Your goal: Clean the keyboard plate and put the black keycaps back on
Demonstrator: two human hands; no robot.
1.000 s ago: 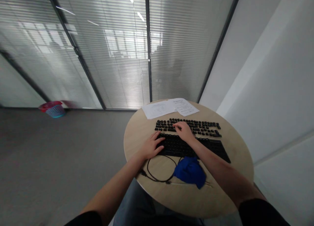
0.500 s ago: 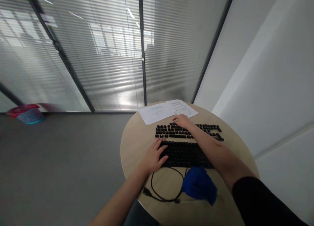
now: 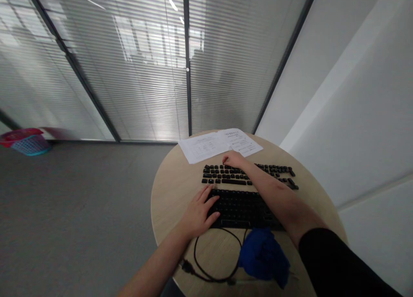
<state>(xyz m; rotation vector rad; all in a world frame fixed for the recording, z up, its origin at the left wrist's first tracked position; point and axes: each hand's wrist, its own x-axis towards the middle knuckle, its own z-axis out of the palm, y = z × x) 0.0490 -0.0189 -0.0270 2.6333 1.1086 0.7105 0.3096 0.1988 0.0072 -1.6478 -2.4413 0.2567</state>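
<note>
My left hand (image 3: 200,213) rests with spread fingers on the left end of a black keyboard base (image 3: 240,206), whose keycaps have been taken off. Beyond it, loose black keycaps (image 3: 234,182) lie in rows on the table, laid out like a keyboard. My right hand (image 3: 234,159) reaches across to the far row of these keycaps. Its fingers are curled and pinched at a keycap, which they mostly hide. The right forearm covers part of the base and of the keycap rows.
A round wooden table (image 3: 171,202) carries everything. Printed papers (image 3: 206,146) lie at its far edge. Nearer me are a black cable (image 3: 201,273) with a plug and a crumpled blue cloth (image 3: 263,254). A red and blue basket (image 3: 30,144) stands on the floor at left, by the blinds.
My right hand has moved slightly left, its fingers now curled lower over the far keycap row. My left hand stays on the base. The view has shifted a little.
</note>
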